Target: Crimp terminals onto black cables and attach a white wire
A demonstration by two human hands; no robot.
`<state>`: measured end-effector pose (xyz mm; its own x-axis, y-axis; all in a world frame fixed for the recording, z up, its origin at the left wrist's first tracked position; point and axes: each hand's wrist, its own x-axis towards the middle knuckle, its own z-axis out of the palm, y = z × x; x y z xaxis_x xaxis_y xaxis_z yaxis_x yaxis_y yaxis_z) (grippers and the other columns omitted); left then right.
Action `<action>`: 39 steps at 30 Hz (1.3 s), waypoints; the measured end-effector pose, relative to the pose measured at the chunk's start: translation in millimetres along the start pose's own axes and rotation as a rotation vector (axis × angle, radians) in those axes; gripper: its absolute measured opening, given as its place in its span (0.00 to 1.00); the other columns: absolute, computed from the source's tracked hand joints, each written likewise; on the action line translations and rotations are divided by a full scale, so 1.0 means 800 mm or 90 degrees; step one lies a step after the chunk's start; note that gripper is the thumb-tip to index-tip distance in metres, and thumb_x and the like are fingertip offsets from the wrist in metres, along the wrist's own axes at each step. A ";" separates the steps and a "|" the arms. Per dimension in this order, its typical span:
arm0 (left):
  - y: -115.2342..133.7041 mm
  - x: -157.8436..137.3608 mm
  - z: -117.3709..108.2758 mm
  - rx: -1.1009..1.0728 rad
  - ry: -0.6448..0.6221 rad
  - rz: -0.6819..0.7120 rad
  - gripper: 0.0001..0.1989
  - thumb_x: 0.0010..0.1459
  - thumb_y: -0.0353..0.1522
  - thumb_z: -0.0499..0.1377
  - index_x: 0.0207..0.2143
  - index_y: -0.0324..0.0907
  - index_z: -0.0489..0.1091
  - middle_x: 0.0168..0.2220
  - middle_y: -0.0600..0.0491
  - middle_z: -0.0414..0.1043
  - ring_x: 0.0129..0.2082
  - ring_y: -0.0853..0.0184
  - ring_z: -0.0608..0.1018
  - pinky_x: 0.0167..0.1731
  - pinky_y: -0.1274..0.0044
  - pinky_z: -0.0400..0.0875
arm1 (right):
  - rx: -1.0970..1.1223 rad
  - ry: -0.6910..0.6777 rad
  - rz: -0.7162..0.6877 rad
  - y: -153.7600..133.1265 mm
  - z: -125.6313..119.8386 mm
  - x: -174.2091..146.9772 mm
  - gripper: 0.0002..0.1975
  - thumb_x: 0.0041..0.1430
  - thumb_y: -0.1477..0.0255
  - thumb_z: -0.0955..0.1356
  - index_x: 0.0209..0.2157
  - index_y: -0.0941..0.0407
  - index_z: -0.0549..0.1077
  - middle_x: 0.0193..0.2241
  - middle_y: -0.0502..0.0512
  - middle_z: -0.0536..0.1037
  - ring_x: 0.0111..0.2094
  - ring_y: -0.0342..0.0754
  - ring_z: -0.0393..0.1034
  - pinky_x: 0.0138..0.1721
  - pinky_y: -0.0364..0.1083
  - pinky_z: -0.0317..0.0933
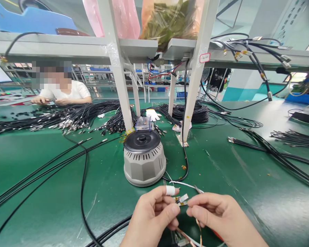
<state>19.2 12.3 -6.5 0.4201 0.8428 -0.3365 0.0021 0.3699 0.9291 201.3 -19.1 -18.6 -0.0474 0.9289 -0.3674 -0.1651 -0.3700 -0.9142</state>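
both hands pinch small connector (left hand, right hand); bagged greenery on shelf.

I see a small metal connector low in the middle of my view, above the green bench mat. It is a short, flat, silvery shell with a yellowish patch and small dark parts showing on its open face, and it sits slightly tilted, its right end raised. My left hand pinches its left end between thumb and a white-taped forefinger; my right hand pinches the right end. Thin copper-coloured wires hang beneath my hands; where they join is hidden.
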 end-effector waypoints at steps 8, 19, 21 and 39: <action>-0.002 0.000 0.005 -0.012 0.080 0.013 0.13 0.56 0.35 0.63 0.36 0.32 0.70 0.26 0.51 0.70 0.25 0.72 0.73 0.25 0.82 0.69 | 0.041 0.016 0.019 -0.005 0.012 0.002 0.15 0.42 0.61 0.78 0.29 0.57 0.82 0.25 0.55 0.79 0.25 0.39 0.70 0.28 0.34 0.62; -0.011 -0.003 0.005 0.078 0.149 0.087 0.08 0.57 0.33 0.61 0.37 0.37 0.69 0.30 0.51 0.73 0.28 0.68 0.77 0.32 0.78 0.73 | 0.144 -0.084 0.136 0.009 0.009 0.007 0.18 0.46 0.64 0.78 0.36 0.61 0.79 0.30 0.58 0.79 0.24 0.36 0.67 0.22 0.35 0.51; -0.013 -0.002 0.002 0.120 0.140 0.110 0.07 0.58 0.33 0.60 0.37 0.37 0.69 0.32 0.51 0.73 0.30 0.68 0.77 0.32 0.79 0.73 | 0.138 -0.084 0.129 0.009 0.011 0.006 0.17 0.47 0.63 0.77 0.34 0.61 0.79 0.29 0.58 0.79 0.24 0.36 0.66 0.23 0.35 0.51; -0.010 -0.010 0.010 0.252 0.228 0.194 0.08 0.56 0.31 0.61 0.27 0.41 0.64 0.28 0.58 0.74 0.28 0.71 0.77 0.32 0.83 0.73 | 0.021 0.008 0.078 0.027 0.019 0.009 0.26 0.44 0.51 0.75 0.28 0.62 0.79 0.25 0.59 0.74 0.21 0.35 0.56 0.21 0.36 0.44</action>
<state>23.0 -0.6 -10.2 0.1238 0.9922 -0.0136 0.2951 -0.0238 0.9552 182.5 -20.0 -38.5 -0.0570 0.8763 -0.4783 -0.1910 -0.4798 -0.8563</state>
